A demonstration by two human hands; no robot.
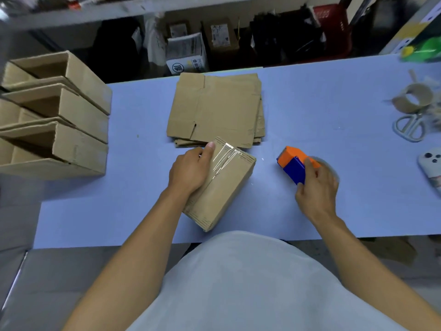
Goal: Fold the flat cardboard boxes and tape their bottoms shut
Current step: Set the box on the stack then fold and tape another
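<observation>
A folded cardboard box (pixel 220 185) is lying bottom-up on the pale blue bench (pixel 310 111), near the front edge and turned at an angle; a strip of clear tape (pixel 226 155) is running along its centre seam, wrinkled and glinting at the far end; the left hand (pixel 191 170) is resting on the box's left side, palm down, with the thumb lying straight along the tape's edge and the remaining fingers wrapping over the box's left edge, out of sight; the right hand (pixel 317 189) is gripping an orange and blue tape dispenser (pixel 296 167), fingers curling round its body, just to the right of the box and apart from it; whether the dispenser is touching the bench cannot be told; directly beyond the box, a stack of flat cardboard boxes (pixel 216 109) is lying on the bench, its near edge just beside the box's far corner; at the left end, three assembled boxes (pixel 62 113) are lying on their sides in a row, openings facing left; at the right end, a spent tape core (pixel 416 96) is sitting beside a pair of scissors (pixel 408 127), with a phone (pixel 433 168) lying face down nearer the front; a green object (pixel 424 50) at the far right corner is too blurred to identify.
</observation>
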